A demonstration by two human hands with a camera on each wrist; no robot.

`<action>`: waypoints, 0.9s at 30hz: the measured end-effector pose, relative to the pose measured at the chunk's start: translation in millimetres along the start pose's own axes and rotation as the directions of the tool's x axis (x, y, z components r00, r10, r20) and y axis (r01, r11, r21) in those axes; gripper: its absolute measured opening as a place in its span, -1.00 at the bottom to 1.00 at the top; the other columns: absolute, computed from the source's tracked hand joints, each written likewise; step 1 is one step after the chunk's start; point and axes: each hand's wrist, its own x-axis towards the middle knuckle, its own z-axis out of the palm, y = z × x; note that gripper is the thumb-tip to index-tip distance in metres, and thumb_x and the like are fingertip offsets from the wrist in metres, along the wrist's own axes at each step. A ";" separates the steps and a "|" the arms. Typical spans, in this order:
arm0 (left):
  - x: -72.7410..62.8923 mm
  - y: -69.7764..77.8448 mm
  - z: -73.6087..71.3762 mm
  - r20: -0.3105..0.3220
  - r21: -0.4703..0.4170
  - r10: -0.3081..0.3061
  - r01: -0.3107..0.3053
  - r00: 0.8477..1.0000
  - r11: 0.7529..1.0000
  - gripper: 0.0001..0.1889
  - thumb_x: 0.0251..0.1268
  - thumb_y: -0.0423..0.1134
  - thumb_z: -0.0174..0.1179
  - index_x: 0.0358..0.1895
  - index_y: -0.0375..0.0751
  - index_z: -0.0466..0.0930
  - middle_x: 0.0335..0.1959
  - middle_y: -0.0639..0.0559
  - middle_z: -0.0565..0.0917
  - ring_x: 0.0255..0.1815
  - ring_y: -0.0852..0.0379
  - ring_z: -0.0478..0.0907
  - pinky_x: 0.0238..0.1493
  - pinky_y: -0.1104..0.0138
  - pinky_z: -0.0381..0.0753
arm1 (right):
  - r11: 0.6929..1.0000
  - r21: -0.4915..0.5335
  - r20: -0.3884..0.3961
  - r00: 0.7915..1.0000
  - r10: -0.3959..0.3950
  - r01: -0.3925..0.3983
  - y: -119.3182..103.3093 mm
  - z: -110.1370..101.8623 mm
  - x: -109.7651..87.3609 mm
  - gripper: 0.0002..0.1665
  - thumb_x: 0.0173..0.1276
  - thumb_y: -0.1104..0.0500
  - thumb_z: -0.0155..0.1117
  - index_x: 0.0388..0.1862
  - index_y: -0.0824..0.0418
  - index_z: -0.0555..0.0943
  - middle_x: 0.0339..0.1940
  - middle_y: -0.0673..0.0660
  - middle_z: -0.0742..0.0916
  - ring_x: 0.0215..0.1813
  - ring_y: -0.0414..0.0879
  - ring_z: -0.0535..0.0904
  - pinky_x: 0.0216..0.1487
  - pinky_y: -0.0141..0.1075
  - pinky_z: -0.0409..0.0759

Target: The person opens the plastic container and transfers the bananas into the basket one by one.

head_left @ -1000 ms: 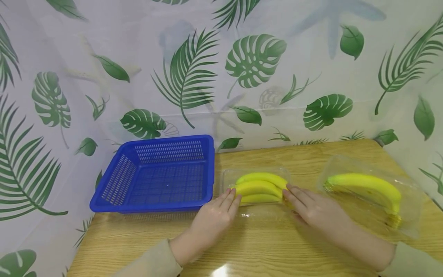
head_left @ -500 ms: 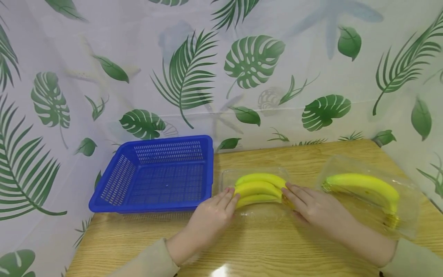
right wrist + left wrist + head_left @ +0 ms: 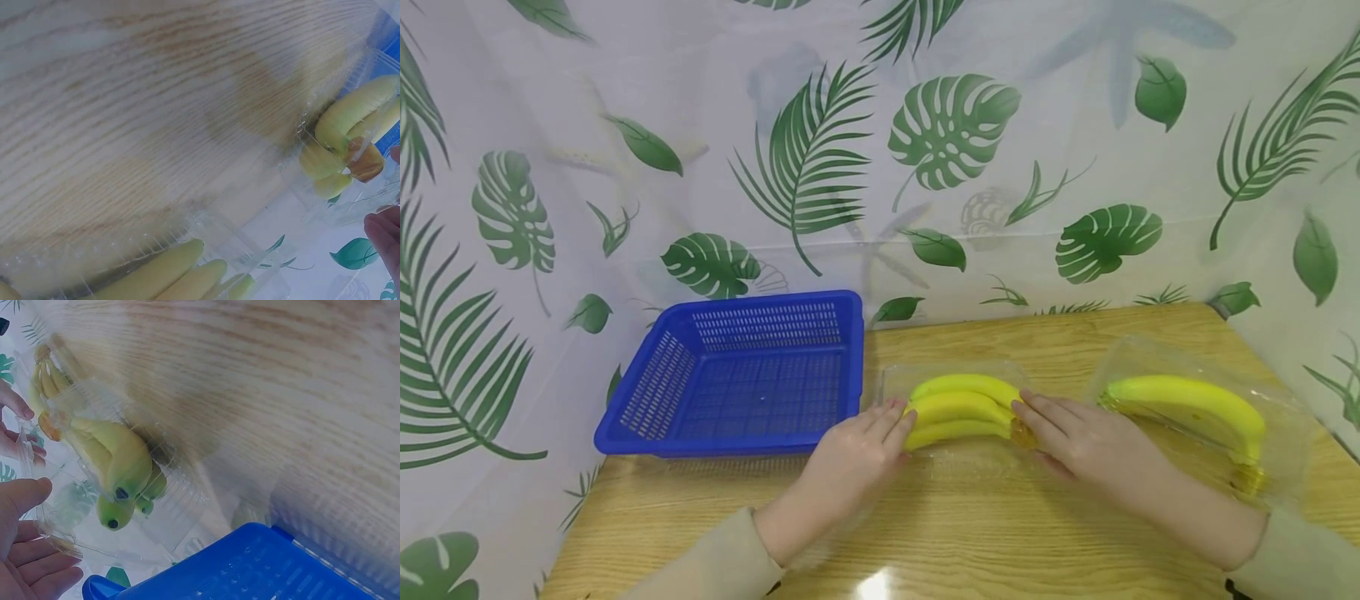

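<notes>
A bunch of yellow bananas [image 3: 955,408] lies inside a clear plastic container [image 3: 892,377] in the middle of the table. My left hand [image 3: 853,454] is at the container's left end, fingers extended onto the plastic beside the banana tips. In the left wrist view, my left thumb stands apart from the extended fingers [image 3: 47,575], near the plastic edge. At the opposite end, by the brown stem, my right hand [image 3: 1086,446] touches the container with straight fingers. The right wrist view catches only part of that hand [image 3: 387,240] beside the same bananas [image 3: 356,119].
To the left sits a blue perforated plastic basket [image 3: 859,383]. Another clear container [image 3: 1288,442] with bananas [image 3: 1187,396] stands at the right, close to my right forearm. A leaf-patterned cloth [image 3: 955,133] hangs behind the wooden table [image 3: 970,533].
My left hand has shifted slightly left and toward me, and the nearest banana shows more beside it. The right hand stays at the stem end; the basket and the other container have not moved.
</notes>
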 end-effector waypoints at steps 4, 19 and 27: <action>1.0 -2.0 0.4 -0.006 -0.008 0.003 -0.003 1.000 1.000 -0.40 0.06 -0.01 0.66 0.15 -0.25 0.76 0.12 -0.12 0.83 0.15 0.06 0.81 0.20 0.31 0.78 | 1.000 -0.006 -0.004 1.000 -0.011 0.011 3.1 -0.9 0.9 -0.20 0.81 -0.11 -0.42 0.23 0.43 0.66 0.06 0.33 0.82 -0.15 0.12 0.82 -0.22 -0.10 0.84; 7.4 -11.2 -4.2 -0.005 -0.052 -0.015 0.015 1.000 0.999 -0.42 0.16 -0.01 0.61 0.21 -0.21 0.73 0.15 -0.09 0.82 0.18 0.05 0.79 0.24 0.28 0.77 | 0.999 0.050 -0.014 1.000 0.008 -0.007 14.9 -7.6 9.4 -0.21 0.78 -0.13 -0.33 0.21 0.43 0.69 0.07 0.32 0.83 -0.12 0.13 0.83 -0.22 -0.10 0.85; 13.4 -19.9 -6.1 0.021 -0.061 -0.035 0.036 0.999 0.997 -0.42 0.26 0.02 0.54 0.24 -0.23 0.70 0.18 -0.06 0.81 0.21 0.06 0.77 0.29 0.29 0.74 | 0.993 0.087 -0.003 0.996 0.085 -0.085 17.0 -13.4 17.0 -0.17 0.77 -0.24 -0.30 0.24 0.39 0.68 -0.02 0.28 0.85 -0.17 0.11 0.83 -0.30 -0.11 0.84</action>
